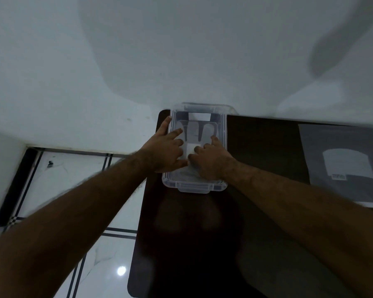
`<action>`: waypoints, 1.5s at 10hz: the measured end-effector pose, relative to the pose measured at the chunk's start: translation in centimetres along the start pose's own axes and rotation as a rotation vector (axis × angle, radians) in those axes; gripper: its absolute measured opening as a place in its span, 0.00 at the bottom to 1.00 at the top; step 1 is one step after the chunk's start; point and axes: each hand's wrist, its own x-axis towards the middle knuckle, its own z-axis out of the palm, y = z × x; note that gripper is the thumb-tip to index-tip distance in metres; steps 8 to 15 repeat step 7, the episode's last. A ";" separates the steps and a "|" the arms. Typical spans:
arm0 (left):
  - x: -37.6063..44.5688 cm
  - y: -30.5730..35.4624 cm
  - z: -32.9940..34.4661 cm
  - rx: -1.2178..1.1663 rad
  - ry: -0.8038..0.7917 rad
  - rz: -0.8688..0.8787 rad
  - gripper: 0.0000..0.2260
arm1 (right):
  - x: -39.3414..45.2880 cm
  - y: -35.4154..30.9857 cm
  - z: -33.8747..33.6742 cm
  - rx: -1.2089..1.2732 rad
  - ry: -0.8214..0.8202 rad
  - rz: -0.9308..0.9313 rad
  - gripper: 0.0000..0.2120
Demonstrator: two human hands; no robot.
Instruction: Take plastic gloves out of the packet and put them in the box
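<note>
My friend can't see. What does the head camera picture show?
Both hands, left hand and right hand, press down inside a clear plastic box on a dark table. A grey packet lies to the right.

Both arms reach forward, left hand (166, 150) and right hand (209, 160) palm-down, fingers spread.

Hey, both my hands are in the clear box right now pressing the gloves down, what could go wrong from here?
1. The box sits at the far left corner of the dark table, close to its left edge. A push from the left hand or right hand might slide it off.
2. The gloves look thin and light, so they may lift or cling to your fingers as you pull out.
3. The grey packet lies far off to the right, an awkward reach.
</note>
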 end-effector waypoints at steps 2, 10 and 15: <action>-0.1 1.4 0.2 0.011 -0.137 0.102 0.35 | -0.9 0.2 -1.0 -0.093 -0.004 0.020 0.21; -0.9 2.1 -3.1 -0.084 0.014 -0.165 0.16 | -5.1 2.0 -2.6 0.096 0.244 0.192 0.23; -0.9 2.1 -3.1 -0.084 0.014 -0.165 0.16 | -5.1 2.0 -2.6 0.096 0.244 0.192 0.23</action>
